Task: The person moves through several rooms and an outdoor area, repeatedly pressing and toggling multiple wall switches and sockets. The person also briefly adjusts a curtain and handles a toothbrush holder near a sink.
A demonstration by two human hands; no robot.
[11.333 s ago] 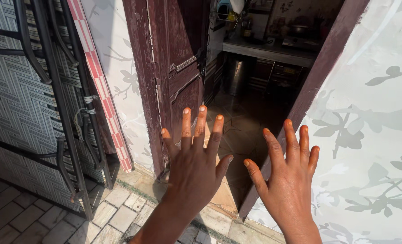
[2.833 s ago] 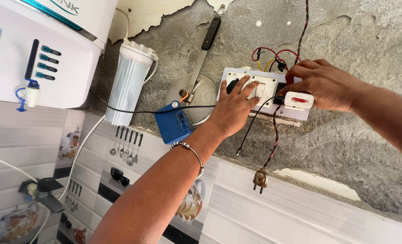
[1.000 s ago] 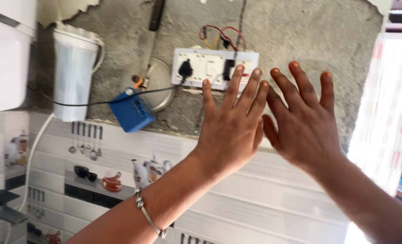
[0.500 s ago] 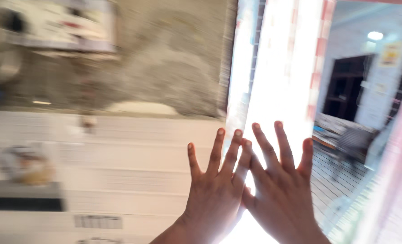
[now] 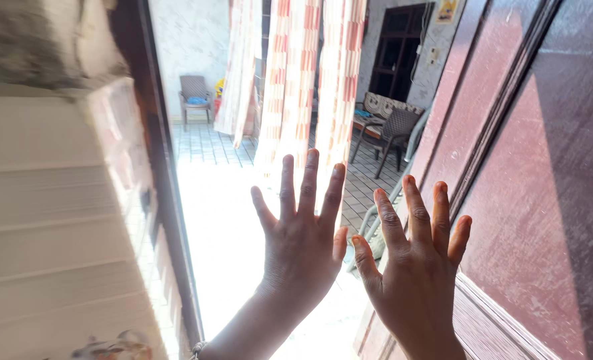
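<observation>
Both hands up in front of the camera, backs toward it, holding nothing. Left hand (image 5: pixel 301 235) flat, fingers spread, raised against the bright open doorway (image 5: pixel 243 220). Right hand (image 5: pixel 413 280) just beside it, also spread, thumb close to the left thumb but not clearly touching; it sits over the lower edge of the dark red door (image 5: pixel 530 180). Striped curtains (image 5: pixel 296 87) hang beyond, with chairs (image 5: pixel 390 133) on the tiled floor outside.
</observation>
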